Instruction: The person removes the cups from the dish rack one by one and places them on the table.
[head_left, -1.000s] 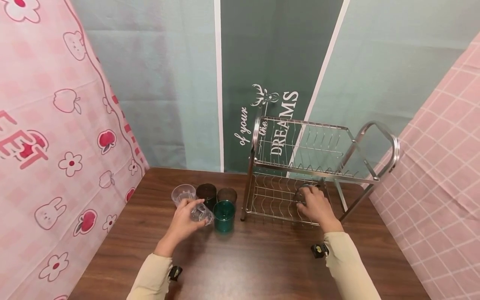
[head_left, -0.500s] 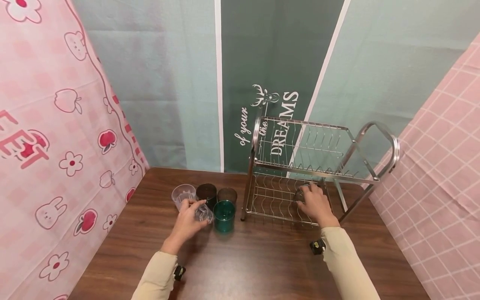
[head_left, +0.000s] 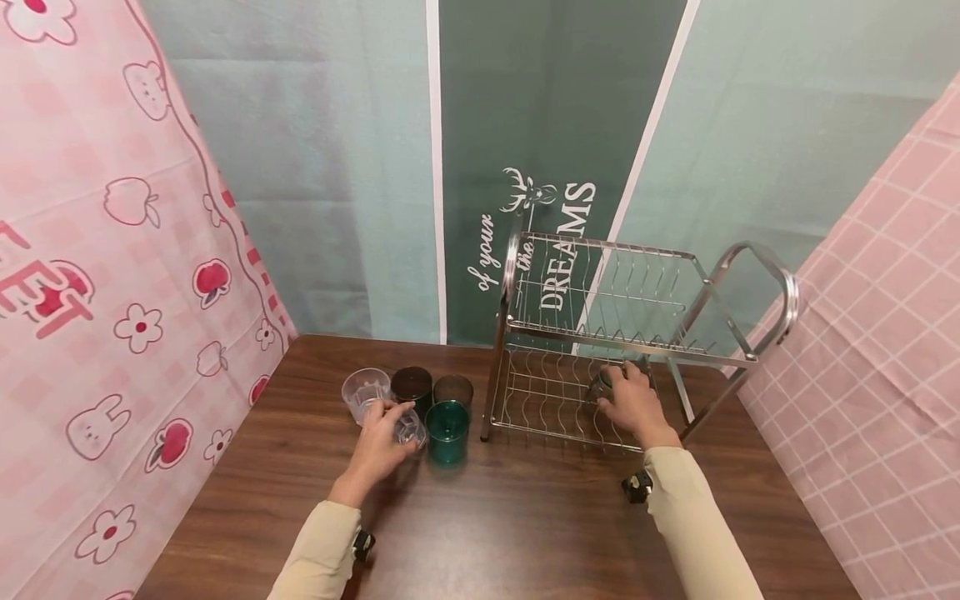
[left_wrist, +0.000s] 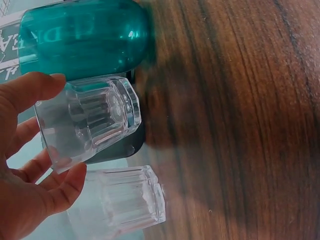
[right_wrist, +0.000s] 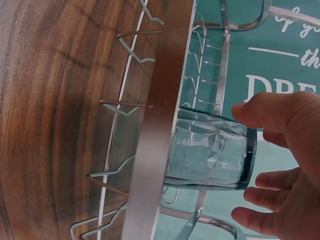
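My left hand [head_left: 375, 450] holds a clear faceted glass [left_wrist: 95, 122] near its rim, between thumb and fingers. Close beside it on the table stand a teal glass [head_left: 447, 437], another clear glass [head_left: 365, 390] and two dark brown glasses, one at the back [head_left: 412, 390] and one to its right [head_left: 454, 390]. Over the lower tier of the metal dish rack [head_left: 551, 408] is my right hand [head_left: 636, 408]. A clear, grey-tinted glass [right_wrist: 210, 150] sits on the wires there, its thick dark-edged end towards my spread fingers and thumb. Whether they still touch it is hard to tell.
The rack's upper tier [head_left: 607, 337] overhangs the lower one, behind my right hand. Wood-grain table [head_left: 480, 533] extends in front. A green printed cloth [head_left: 360, 167] hangs behind, with pink cloths at left [head_left: 142, 375] and right [head_left: 885, 350].
My left hand has shifted slightly right with the clear glass. My right hand has moved a little on the lower tier, leaving more of the glass there visible.
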